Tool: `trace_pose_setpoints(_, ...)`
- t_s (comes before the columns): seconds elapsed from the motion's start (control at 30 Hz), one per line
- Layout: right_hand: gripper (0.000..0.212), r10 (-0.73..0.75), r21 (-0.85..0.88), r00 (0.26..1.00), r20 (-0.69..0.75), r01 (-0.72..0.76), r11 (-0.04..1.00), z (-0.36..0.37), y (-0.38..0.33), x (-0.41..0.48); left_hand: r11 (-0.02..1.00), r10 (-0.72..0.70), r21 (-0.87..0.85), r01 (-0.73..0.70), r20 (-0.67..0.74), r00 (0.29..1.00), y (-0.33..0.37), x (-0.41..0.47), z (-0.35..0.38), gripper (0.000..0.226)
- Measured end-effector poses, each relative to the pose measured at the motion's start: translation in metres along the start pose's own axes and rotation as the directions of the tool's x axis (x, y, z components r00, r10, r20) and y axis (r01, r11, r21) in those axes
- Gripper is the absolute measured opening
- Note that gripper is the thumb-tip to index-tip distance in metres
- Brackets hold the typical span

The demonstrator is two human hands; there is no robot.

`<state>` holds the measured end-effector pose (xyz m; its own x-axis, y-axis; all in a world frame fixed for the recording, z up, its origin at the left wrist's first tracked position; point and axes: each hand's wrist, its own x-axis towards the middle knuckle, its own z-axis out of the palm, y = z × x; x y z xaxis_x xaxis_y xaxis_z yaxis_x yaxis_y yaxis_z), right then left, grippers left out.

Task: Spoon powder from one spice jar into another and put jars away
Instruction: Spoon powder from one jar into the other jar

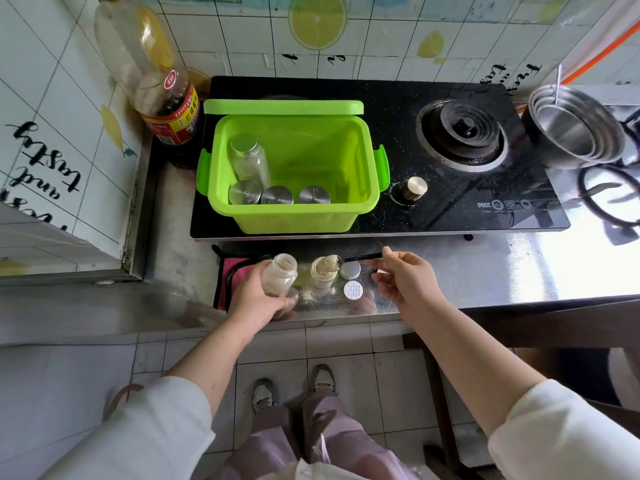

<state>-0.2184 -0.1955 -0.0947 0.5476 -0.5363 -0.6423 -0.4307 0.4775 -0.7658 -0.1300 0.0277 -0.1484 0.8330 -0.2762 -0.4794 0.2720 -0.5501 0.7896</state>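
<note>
Head view. Left hand [256, 303] gripped the held jar [280, 275] around its lower body. The jar was lidless, tilted toward the right, and partly filled with pale powder. Right hand [405, 282] pinched the dark handle of the spoon [360, 257] between thumb and fingers. The spoon's bowl, heaped with powder, sat at the mouth of the standing jar [322, 278], which was upright on the steel counter [485, 271] just beside the held jar and filled near its rim. Spilled powder [308, 297] lay at that jar's base. A metal lid [350, 270] and a white liner disc [353, 291] lay just right of it. A pink cloth [230, 271] lay behind the left hand.

Green box [294, 220] sat open on the black stove [450, 209], its lid [284, 107] standing up behind it. Inside were a tall clear jar [249, 161] and three silver-lidded jars [277, 195] along the front wall. A sauce bottle [162, 88] stood far left and nested steel bowls [575, 128] far right.
</note>
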Motion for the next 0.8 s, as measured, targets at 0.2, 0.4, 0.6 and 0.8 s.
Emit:
trace_pose_setpoints(0.2,0.018,-0.134,-0.167,0.991,-0.019,0.129,0.978,0.009,-0.001,-0.003,0.999,-0.009,-0.039,0.010,0.006,1.000,0.005,-0.001,0.001,0.070)
trace_pose_setpoints(0.4,0.012,-0.372,-0.520,0.923,0.099,0.366,0.772,0.021,0.002,-0.006,0.996,0.011,-0.083,-0.008,0.031,0.999,0.010,-0.003,0.001,0.072)
trace_pose_setpoints(0.6,0.009,-0.555,-0.739,0.718,0.419,0.625,0.251,0.019,0.011,-0.011,0.993,0.029,-0.116,-0.023,0.046,0.999,0.010,-0.004,0.001,0.065)
trace_pose_setpoints(0.8,0.011,-0.666,-0.671,0.477,0.573,0.740,-0.047,0.016,0.013,-0.015,0.998,0.042,-0.055,-0.039,0.059,0.997,0.009,-0.005,0.001,0.067)
